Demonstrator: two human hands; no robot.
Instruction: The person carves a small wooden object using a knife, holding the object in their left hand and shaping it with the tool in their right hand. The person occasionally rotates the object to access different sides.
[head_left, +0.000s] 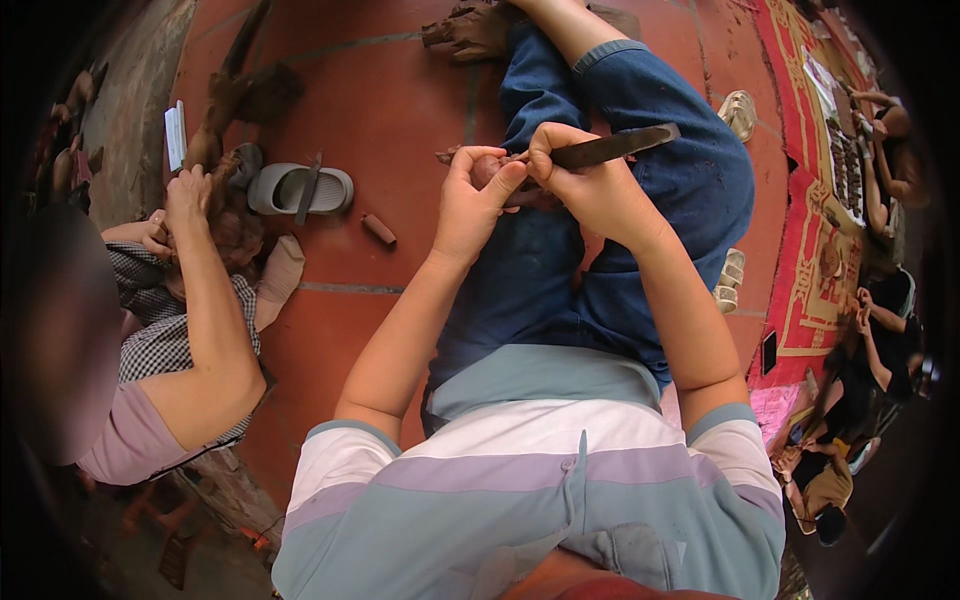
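Note:
My left hand (pixel 480 190) is closed around a small reddish-brown lump (pixel 487 172), held above my blue-jeaned legs. Its material and shape are largely hidden by the fingers. In my right hand (pixel 590 190) is a dark, flat-bladed tool (pixel 618 148), its broad end pointing up and to the right. A thin pale tip (pixel 522 157) shows between the two hands; I cannot tell whether it belongs to the tool. Both hands are close together, with the right fingers beside the lump.
A grey slipper (pixel 325 190) with a dark blade (pixel 309 188) across it lies on the red tiles, near a short brown cylinder (pixel 379 229). At the left, a co-worker's hands (pixel 188 200) grip brown material. A red patterned mat (pixel 800 330) and a phone (pixel 768 353) lie right.

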